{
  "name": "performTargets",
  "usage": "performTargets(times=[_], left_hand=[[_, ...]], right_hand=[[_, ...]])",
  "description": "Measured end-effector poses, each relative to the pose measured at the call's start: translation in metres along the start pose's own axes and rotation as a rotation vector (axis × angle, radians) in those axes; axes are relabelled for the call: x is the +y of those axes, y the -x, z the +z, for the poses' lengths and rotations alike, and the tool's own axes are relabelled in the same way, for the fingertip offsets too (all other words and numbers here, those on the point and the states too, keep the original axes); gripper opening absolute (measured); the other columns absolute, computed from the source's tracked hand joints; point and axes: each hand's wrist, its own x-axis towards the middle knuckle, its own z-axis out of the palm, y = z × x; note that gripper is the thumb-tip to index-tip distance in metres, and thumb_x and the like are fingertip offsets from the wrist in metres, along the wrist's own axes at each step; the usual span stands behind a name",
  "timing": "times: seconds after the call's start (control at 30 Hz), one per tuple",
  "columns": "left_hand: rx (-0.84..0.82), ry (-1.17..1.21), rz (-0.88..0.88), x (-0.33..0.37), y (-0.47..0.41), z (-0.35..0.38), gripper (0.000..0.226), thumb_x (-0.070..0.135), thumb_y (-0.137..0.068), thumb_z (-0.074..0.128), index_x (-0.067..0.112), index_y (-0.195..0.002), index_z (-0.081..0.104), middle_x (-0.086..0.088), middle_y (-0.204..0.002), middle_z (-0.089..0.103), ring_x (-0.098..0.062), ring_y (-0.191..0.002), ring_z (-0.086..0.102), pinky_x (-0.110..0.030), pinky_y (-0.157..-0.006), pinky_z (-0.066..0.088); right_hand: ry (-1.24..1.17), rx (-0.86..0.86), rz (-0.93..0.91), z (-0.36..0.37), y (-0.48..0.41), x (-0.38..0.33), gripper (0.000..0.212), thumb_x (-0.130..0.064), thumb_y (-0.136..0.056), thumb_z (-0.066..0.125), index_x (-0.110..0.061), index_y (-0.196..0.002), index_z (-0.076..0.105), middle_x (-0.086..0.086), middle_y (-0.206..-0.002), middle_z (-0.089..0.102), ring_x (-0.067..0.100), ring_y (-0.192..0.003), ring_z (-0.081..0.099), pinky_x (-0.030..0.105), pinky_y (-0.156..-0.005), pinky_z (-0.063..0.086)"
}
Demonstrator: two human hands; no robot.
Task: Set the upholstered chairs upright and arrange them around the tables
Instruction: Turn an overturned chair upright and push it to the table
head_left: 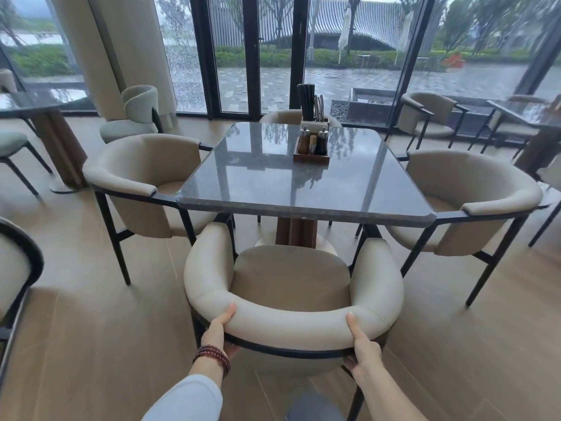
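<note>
A beige upholstered chair (291, 278) stands upright right in front of me, its seat facing the square grey marble table (264, 177). My left hand (220, 328) grips the curved backrest at its left rear, thumb on top. My right hand (362, 340) grips the same backrest at its right rear. Two matching chairs flank the table, one on the left (145, 180) and one on the right (473, 196). The back of another chair (282, 117) shows beyond the table's far edge.
A wooden caddy (312, 147) with chopsticks, cutlery and shakers sits on the table. More chairs and tables stand at left (36, 101) and right (528, 113). A chair edge (18, 262) is close at my left. A pillar (100, 56) and glass doors lie behind.
</note>
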Motion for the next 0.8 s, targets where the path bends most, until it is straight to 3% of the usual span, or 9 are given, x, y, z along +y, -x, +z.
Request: performTargets(times=[0.13,0.3,0.47,0.53,0.6,0.63,0.67,0.73,0.8], left_hand=[[0.086,-0.142,0.008,0.009,0.000,0.003,0.070,0.033,-0.068,0.083,0.005,-0.121,0.047,-0.014,-0.105,0.061,-0.032,-0.086,0.063,-0.038,-0.060,0.057],[0.151,-0.456,0.062,0.021,0.013,0.007,0.083,0.045,-0.076,0.074,0.000,-0.137,0.038,-0.017,-0.132,0.049,-0.038,-0.111,0.056,-0.049,-0.093,0.051],[0.125,-0.521,0.016,0.026,0.043,0.018,0.060,0.024,-0.087,0.062,0.000,-0.137,0.039,-0.019,-0.134,0.049,-0.036,-0.117,0.052,-0.046,-0.100,0.046],[0.117,-0.490,-0.002,0.027,0.060,0.023,0.052,0.021,-0.089,0.058,0.003,-0.134,0.040,-0.017,-0.124,0.052,-0.031,-0.104,0.056,-0.041,-0.091,0.050],[0.117,-0.486,-0.005,0.029,0.079,0.026,0.042,0.019,-0.091,0.055,0.005,-0.129,0.042,-0.011,-0.095,0.051,-0.021,-0.075,0.050,-0.033,-0.070,0.048],[0.123,-0.491,-0.009,0.029,0.087,0.028,0.040,0.018,-0.092,0.054,0.005,-0.128,0.042,-0.010,-0.089,0.048,-0.019,-0.071,0.047,-0.032,-0.067,0.046],[0.119,-0.499,-0.015,0.029,0.093,0.030,0.042,0.017,-0.092,0.054,0.004,-0.130,0.041,-0.012,-0.097,0.051,-0.021,-0.077,0.049,-0.033,-0.071,0.047],[0.114,-0.537,-0.018,0.029,0.101,0.034,0.051,0.016,-0.091,0.055,0.004,-0.137,0.037,-0.016,-0.131,0.046,-0.028,-0.110,0.051,-0.038,-0.090,0.046],[0.139,-0.662,0.058,0.028,0.103,0.039,0.058,0.016,-0.089,0.057,0.006,-0.142,0.034,-0.015,-0.143,0.038,-0.031,-0.126,0.043,-0.039,-0.098,0.043]], right_hand=[[0.148,0.034,0.034,0.002,-0.002,-0.006,0.062,-0.044,-0.073,0.080,-0.002,-0.107,0.050,0.011,-0.104,0.060,0.034,-0.099,0.060,0.046,-0.078,0.055],[0.390,0.022,0.085,0.002,0.015,-0.020,0.065,-0.060,-0.080,0.066,-0.008,-0.112,0.043,0.011,-0.117,0.055,0.033,-0.095,0.059,0.047,-0.080,0.054],[0.463,0.015,0.171,0.003,0.041,-0.037,0.059,-0.045,-0.092,0.056,-0.007,-0.135,0.041,0.017,-0.127,0.056,0.036,-0.106,0.060,0.049,-0.092,0.051],[0.461,-0.003,0.172,0.003,0.053,-0.042,0.057,-0.040,-0.095,0.052,-0.008,-0.140,0.037,0.017,-0.137,0.050,0.037,-0.115,0.056,0.048,-0.092,0.051],[0.442,-0.015,0.155,0.002,0.065,-0.048,0.057,-0.033,-0.097,0.052,-0.008,-0.144,0.033,0.016,-0.145,0.042,0.038,-0.121,0.052,0.047,-0.094,0.049],[0.441,-0.019,0.137,0.002,0.069,-0.050,0.057,-0.031,-0.097,0.053,-0.007,-0.145,0.032,0.016,-0.147,0.040,0.038,-0.123,0.050,0.048,-0.096,0.049],[0.453,-0.021,0.108,0.003,0.072,-0.053,0.058,-0.029,-0.096,0.054,-0.006,-0.145,0.032,0.015,-0.147,0.040,0.037,-0.124,0.049,0.048,-0.096,0.049],[0.571,0.006,-0.009,0.003,0.079,-0.055,0.063,-0.029,-0.093,0.057,-0.009,-0.146,0.029,0.014,-0.144,0.043,0.036,-0.118,0.050,0.045,-0.094,0.048],[0.884,0.018,-0.225,0.001,0.087,-0.057,0.070,-0.028,-0.091,0.057,-0.012,-0.150,0.023,0.014,-0.145,0.043,0.036,-0.120,0.048,0.041,-0.095,0.044]])
